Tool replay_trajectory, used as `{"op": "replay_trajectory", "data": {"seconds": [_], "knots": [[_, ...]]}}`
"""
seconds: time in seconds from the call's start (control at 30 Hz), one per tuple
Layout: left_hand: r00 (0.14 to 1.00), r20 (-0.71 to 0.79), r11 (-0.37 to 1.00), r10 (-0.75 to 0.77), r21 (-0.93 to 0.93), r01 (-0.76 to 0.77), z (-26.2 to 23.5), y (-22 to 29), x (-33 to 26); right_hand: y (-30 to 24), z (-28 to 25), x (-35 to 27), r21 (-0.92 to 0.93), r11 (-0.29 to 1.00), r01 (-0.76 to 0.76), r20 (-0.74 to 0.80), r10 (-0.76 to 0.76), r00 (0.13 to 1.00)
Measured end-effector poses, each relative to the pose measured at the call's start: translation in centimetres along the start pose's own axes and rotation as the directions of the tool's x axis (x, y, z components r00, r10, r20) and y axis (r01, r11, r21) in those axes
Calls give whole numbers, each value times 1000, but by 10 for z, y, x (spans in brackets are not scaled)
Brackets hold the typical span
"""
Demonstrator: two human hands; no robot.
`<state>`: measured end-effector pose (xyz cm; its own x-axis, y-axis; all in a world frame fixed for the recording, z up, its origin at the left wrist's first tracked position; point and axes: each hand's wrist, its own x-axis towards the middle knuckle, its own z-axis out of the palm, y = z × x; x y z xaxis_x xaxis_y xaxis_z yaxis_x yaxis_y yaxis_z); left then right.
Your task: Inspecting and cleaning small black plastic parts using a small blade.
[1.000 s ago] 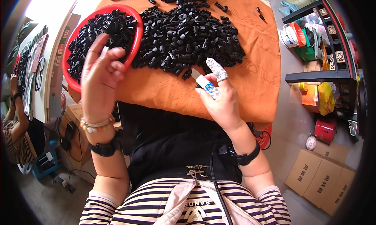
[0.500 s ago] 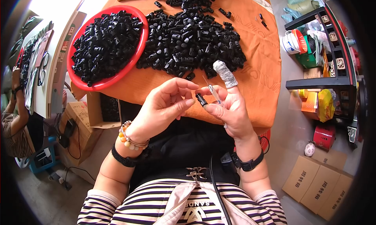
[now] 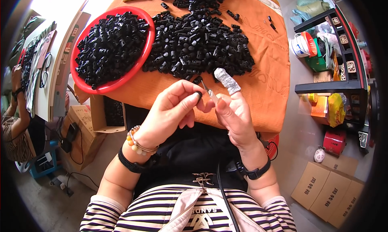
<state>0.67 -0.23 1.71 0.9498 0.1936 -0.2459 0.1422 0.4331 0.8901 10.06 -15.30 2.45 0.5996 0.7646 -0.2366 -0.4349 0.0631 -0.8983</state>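
Note:
Between the thumb and finger of my left hand [image 3: 171, 108] is a small black plastic part [image 3: 199, 94], mostly covered by the fingertips. My right hand [image 3: 237, 117] is closed around a slim pointed metal tool [image 3: 209, 91] with a pale, clear-looking handle. The tool's tip sits close beside the black part; whether they touch I cannot tell. A grey knitted finger sleeve [image 3: 227, 81] covers one raised finger of my right hand. Just beyond both hands lies a big heap of similar black cylindrical parts [image 3: 198, 42] on the orange cloth [image 3: 268, 70].
A red basin [image 3: 152, 38] full of black parts stands at the left of the table. Below it is an open cardboard box [image 3: 97, 114]. A dark shelf rack [image 3: 327, 86] and cartons [image 3: 323, 191] are on the right. Another person's arm [image 3: 18, 90] shows at far left.
The black part has passed from my right hand's fingers into my left hand's pinch. My right hand keeps the pointed tool, and the two hands have come closer together.

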Motion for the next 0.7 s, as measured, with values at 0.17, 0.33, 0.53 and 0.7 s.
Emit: {"op": "replay_trajectory", "data": {"seconds": [0.17,0.33,0.53,0.7], "knots": [[988,127,921,-87,-368,128,-13,1,0,-2,-1,-3,33,999,15,20,-16,1000],[986,126,844,-111,-512,161,-15,-3,-1,-1,12,-7,-121,990,67,88,-56,995],[978,150,836,-143,-511,201,-14,-2,-1,0,13,-7,-241,966,91,107,-66,992],[976,174,830,-131,-519,204,-14,-5,-1,3,13,-7,-231,967,105,91,-86,992]]}}
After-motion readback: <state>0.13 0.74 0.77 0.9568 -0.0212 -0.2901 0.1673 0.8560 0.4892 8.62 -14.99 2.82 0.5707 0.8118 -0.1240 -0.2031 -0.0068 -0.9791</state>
